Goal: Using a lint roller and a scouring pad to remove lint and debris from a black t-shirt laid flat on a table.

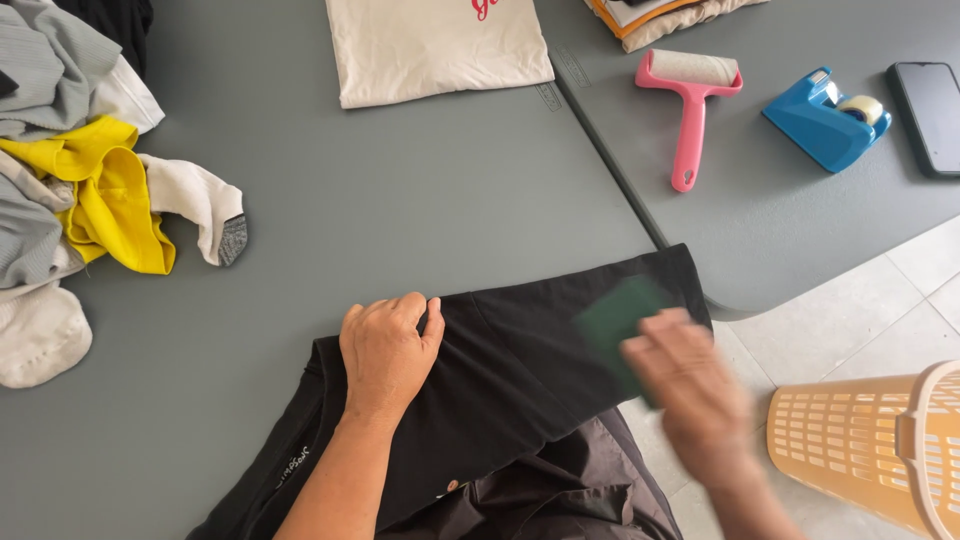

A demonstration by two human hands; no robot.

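Observation:
A black shirt (520,350) lies spread over the near edge of the grey table (420,190). My left hand (385,350) presses flat on its upper edge, fingers curled over the fabric. My right hand (690,390) is blurred with motion over the shirt's right end. It holds a dark green flat piece (615,320), which rests against the cloth.
A heap of grey, yellow and white clothes (80,190) fills the left. A folded cream shirt (435,45) lies at the far side. A pink lint roller (690,100), blue tape dispenser (825,115) and phone (930,115) sit on the right. A beige laundry basket (870,440) stands on the floor.

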